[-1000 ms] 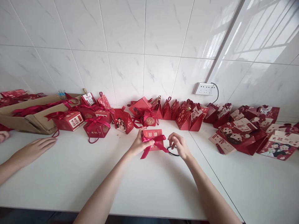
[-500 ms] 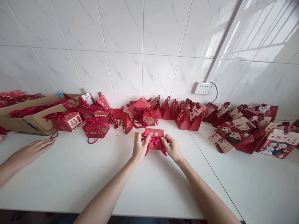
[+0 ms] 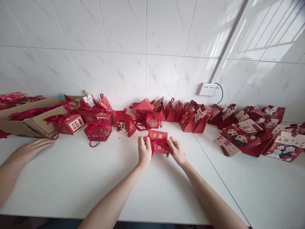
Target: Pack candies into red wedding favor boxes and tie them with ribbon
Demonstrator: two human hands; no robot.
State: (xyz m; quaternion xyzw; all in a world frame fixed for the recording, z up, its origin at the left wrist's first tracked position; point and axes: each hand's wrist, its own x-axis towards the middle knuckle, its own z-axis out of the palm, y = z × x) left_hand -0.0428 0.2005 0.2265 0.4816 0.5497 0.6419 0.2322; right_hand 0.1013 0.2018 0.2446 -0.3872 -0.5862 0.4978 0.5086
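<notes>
A small red box (image 3: 159, 135) with light lettering is between my hands over the white table, a dark red ribbon (image 3: 156, 143) across it. My left hand (image 3: 144, 152) pinches a loop of the ribbon at the box's left side. On the right side my right hand (image 3: 176, 150) has thumb and fingers closed on the ribbon, close against the box. Just behind stands another red box (image 3: 152, 122) with a round gold emblem and ribbon.
Red gift boxes (image 3: 96, 132) line the wall. A cardboard box (image 3: 44, 122) with ribbons stands at left, beside another person's hand (image 3: 32, 149). Illustrated boxes (image 3: 283, 148) are at right. A power strip (image 3: 209, 89) is on the wall.
The bow on the box has changed shape, its ribbon now drawn out toward the right. My hands and the box have shifted slightly right. The other person's hand has moved slightly left.
</notes>
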